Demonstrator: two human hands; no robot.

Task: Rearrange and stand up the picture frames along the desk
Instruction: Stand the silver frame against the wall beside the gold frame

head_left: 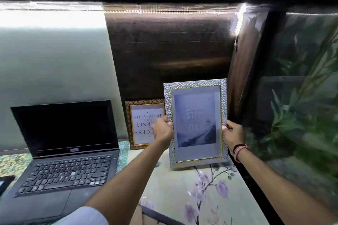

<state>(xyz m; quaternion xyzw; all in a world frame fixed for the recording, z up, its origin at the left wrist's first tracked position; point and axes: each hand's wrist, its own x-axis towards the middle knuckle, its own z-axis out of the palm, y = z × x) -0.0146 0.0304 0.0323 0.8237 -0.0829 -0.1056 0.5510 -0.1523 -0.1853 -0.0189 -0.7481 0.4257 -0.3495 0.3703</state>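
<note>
Both hands clamped on one silver frame, one on each side edge at mid-height: left hand on the left edge, right hand on the right edge, thumbs over the front border. Right wrist carries a band of threads.

Silver frame: upright, portrait, textured border with thin gold inner trim, pale print of a misty landscape with faint lettering; lower edge at the desk, contact not clear.

Gold frame: just behind and to the left, standing against the dark wall panel, its printed text upside down, right side partly covered by the silver frame and left hand.

Desk: floral-patterned surface.

Laptop: left, open, screen dark.

Glass panel: right, green leaves visible in it.
</note>
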